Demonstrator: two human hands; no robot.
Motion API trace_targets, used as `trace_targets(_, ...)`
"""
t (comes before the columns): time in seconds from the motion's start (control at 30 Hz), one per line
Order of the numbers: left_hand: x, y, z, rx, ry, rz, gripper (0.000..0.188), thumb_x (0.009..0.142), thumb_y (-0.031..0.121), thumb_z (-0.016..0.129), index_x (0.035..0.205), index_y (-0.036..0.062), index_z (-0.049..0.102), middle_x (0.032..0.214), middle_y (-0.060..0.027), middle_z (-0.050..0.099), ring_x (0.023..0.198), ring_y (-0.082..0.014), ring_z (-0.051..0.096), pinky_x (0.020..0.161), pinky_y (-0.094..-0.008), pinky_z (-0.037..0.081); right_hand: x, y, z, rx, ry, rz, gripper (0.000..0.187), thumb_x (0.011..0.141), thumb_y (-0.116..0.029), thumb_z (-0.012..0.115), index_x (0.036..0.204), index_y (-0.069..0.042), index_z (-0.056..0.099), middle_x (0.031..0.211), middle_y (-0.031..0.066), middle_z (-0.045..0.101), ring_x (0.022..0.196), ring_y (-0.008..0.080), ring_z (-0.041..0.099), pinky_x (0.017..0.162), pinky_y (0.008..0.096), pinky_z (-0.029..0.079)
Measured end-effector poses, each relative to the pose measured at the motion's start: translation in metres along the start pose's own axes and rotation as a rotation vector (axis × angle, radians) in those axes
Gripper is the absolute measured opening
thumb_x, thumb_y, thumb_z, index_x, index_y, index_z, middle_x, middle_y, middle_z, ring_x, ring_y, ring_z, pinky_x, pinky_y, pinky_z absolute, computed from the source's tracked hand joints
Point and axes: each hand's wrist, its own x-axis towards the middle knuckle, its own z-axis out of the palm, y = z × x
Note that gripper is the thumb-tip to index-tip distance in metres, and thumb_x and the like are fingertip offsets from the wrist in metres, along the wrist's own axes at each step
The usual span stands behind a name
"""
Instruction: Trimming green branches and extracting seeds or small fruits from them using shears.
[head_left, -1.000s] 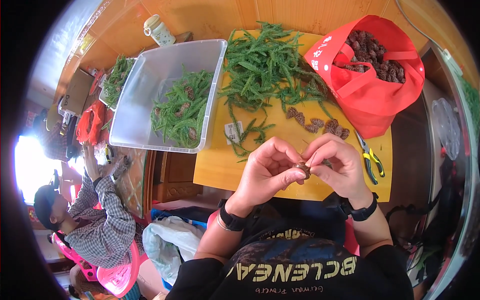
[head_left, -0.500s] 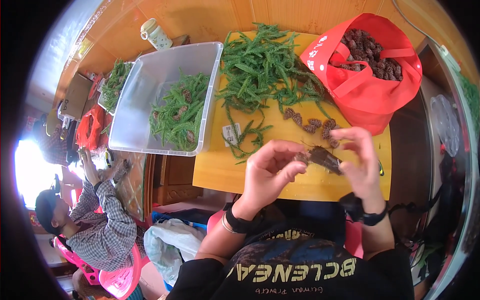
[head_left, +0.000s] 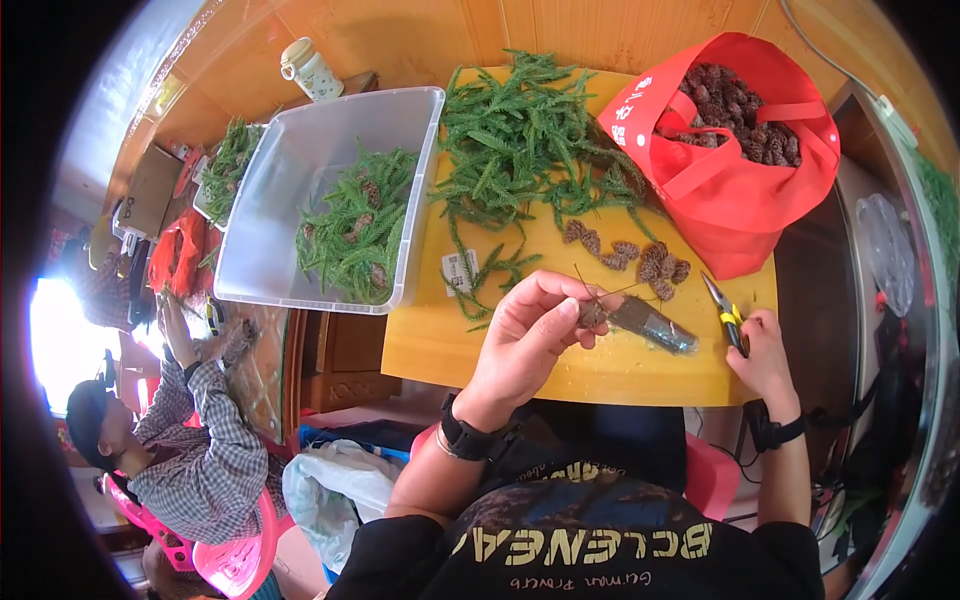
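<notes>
A small pine cone (head_left: 592, 315) with thin wire ends sticking out is pinched between the thumb and fingers of my left hand (head_left: 525, 340), above the table's near half. My right hand (head_left: 768, 360) is closed round the handles of pliers (head_left: 728, 308) with yellow-and-black grips, their jaws pointing away from me on the tabletop. Between my hands lies a bundle of thin brown wires (head_left: 652, 325) in clear plastic. Several loose pine cones (head_left: 655, 266) rest just beyond it. Green artificial pine sprigs (head_left: 520, 135) are heaped at the back of the yellow table (head_left: 480, 360).
A red bag (head_left: 740, 215) full of pine cones stands at the back right. To the left is a clear plastic bin (head_left: 270, 200) holding green sprigs with cones. A person in a checked shirt (head_left: 215, 470) works at another table, farther left.
My right hand has moved right and down from the wire bundle to the pliers and closed on them. The bundle now lies on the table. My left hand still holds the pine cone.
</notes>
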Motion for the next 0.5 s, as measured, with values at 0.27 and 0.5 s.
trace_targets(0.27,0.002,0.001,0.000,0.045,0.040,-0.058,0.014,0.091,0.013,0.054,0.102,0.0056,0.050,0.099,-0.0174,0.061,0.078,-0.0132,0.060,0.066,-0.0206,0.049,-0.020,-0.042,-0.058,0.365,0.085,-0.114,0.019,0.068,-0.006,0.057,0.072,0.001,0.041,0.086,0.0101,0.041,0.074,0.0212,0.049,0.066,0.0291,0.041)
trace_targets(0.5,0.002,0.006,0.002,0.004,-0.054,-0.039,0.015,0.091,0.010,0.052,0.105,0.0048,0.053,0.101,-0.0150,0.063,0.082,-0.0125,0.060,0.069,-0.0238,0.049,-0.007,-0.103,-0.064,0.540,-0.025,-0.382,0.026,0.062,-0.010,0.066,0.062,-0.001,0.042,0.065,0.0125,0.051,0.077,0.0329,0.058,0.082,0.0398,0.046)
